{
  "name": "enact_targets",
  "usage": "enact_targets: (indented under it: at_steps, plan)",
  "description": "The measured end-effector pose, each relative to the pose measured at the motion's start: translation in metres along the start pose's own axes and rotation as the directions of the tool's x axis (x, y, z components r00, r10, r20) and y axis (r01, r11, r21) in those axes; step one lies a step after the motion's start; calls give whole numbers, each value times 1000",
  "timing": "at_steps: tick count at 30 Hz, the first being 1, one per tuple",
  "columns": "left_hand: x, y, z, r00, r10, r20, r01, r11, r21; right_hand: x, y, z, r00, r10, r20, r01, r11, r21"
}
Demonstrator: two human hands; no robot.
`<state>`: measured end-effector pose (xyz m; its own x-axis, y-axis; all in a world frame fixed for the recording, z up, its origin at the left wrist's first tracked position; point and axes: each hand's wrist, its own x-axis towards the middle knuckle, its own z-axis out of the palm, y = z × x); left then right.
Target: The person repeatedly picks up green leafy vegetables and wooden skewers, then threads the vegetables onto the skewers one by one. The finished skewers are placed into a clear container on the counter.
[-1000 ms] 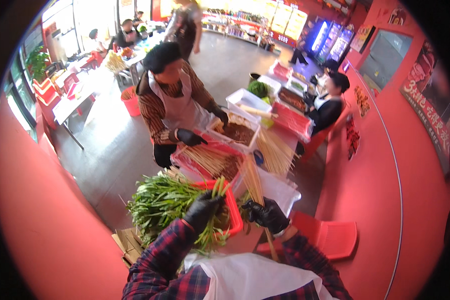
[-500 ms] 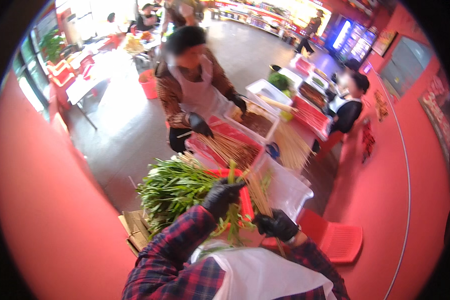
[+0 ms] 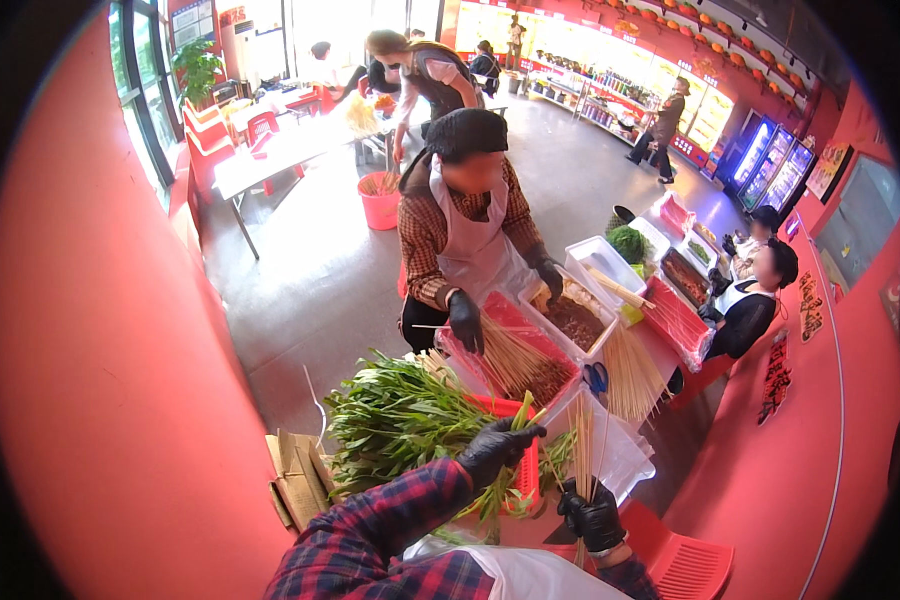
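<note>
My left hand (image 3: 500, 450), in a black glove, is closed round some green stems (image 3: 523, 412). Beside and below it lies a big heap of long-leaved greens (image 3: 395, 420), partly over a red plastic basket (image 3: 527, 478). In my right hand (image 3: 592, 517), also black-gloved, a bundle of thin wooden skewers (image 3: 585, 445) stands nearly upright, the fingers wrapped round its lower part. A gap separates the skewer tips from the stems in my left hand. A translucent white tub (image 3: 630, 455) is just behind the skewers.
Across from me, an aproned person reaches into a red tray (image 3: 460, 368) of skewers and a white tub (image 3: 610, 345) of brown food. More loose skewers (image 3: 630, 375) lie at right. A red chair (image 3: 685, 560) stands near my right arm, folded cardboard (image 3: 298, 480) at left.
My view has tilted up and shifted left. My right hand's skewers have turned more upright and their tips have moved away from my left hand, which still grips the stems.
</note>
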<state>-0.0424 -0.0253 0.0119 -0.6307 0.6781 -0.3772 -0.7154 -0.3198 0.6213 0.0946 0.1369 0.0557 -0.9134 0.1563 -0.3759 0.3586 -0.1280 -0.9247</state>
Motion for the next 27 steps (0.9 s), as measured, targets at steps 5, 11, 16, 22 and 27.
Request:
enact_targets:
  at_steps: [5,11,16,22,27]
  plan:
    - [0,9,-6,997,73,-5,-74,996,-44,2,-2,-4,997,-60,-52,56,996,-64]
    - [-5,12,-9,998,65,-19,-66,990,-125,-9,-11,-1,1000,-25,-1,25,998,-61]
    - [-4,11,-4,998,58,-7,-58,992,-111,-12,-5,-2,1000,-14,1,14,1000,-21]
    - [-3,9,-5,998,59,-16,-61,991,-120,-11,-6,-2,1000,-22,6,23,996,-92]
    - [-3,8,-4,995,84,-59,-89,991,-99,-6,-3,0,995,-98,24,100,990,-100]
